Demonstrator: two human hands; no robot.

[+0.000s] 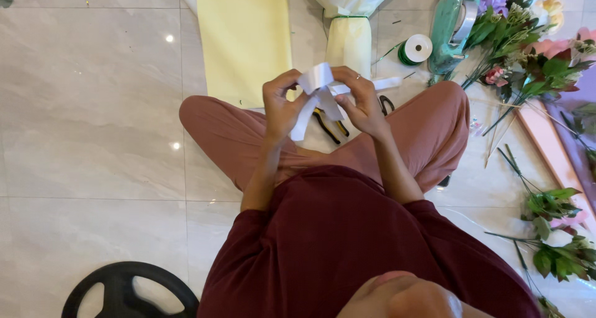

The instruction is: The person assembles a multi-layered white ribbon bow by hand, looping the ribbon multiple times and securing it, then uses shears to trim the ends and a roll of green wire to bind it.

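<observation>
I sit cross-legged on a pale marble floor in reddish trousers. Both hands are raised over my lap around a white ribbon point(322, 89) folded into loops. My left hand point(280, 106) pinches the ribbon's left side, and a tail hangs below it. My right hand point(362, 100), with a ring on one finger, grips the right side, where another tail sticks out to the right. A wrapped bouquet in cream paper point(349, 26) lies on the floor just beyond my hands.
A yellow paper sheet point(243, 39) lies ahead on the left. Pliers point(332, 127) rest between my knees. A green ribbon spool point(414, 49), a teal tape dispenser point(450, 32), cut flowers point(528, 42) and stems point(552, 231) fill the right side. A black wheel-shaped object point(127, 291) lies lower left.
</observation>
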